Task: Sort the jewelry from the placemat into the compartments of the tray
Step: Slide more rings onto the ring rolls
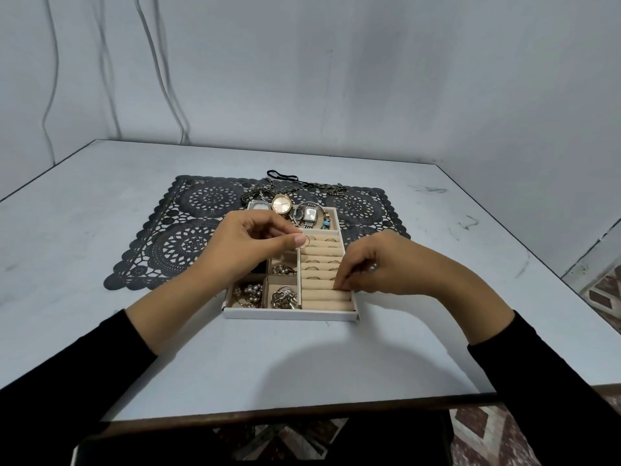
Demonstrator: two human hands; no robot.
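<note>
**Both sleeves in frame, ring seating under way**

Sleeves (84, 358) sit closest to us, with the hands over the tray (292, 315).

- The step looks like rings into the ring rolls (322, 264), the tray's right-hand section. Several slots already carry bands.
- Left hand (248, 243) pinches a thin gold ring (305, 240) between thumb and forefinger, above the far-left corner of the rolls and not yet in a slot.
- Right hand (379, 264) has its fingers curled, tips down on a near roll at the right edge. We can't tell if it pinches a ring or just spreads the slot.
- Next move, as we judge it: drop the gold ring edge-on into a free slot. The near rolls look free. It needs a fine pinch and a straight push so that neighbouring bands stay put.
- After that we'd expect the chains (322, 189) and the black cord (282, 174), lying at the far edge of the placemat (188, 237).

Hard to read:
- The left hand covers the tray's far-left compartments, with something dark (258, 267) showing just under it.
- The gold watch (281, 204) and the silver watch (310, 215) are at the far end. We can't settle whether both are inside the tray.
- The beaded pieces (248, 292) and the silver cluster (284, 295) in the near-left cells are too small to name.
</note>
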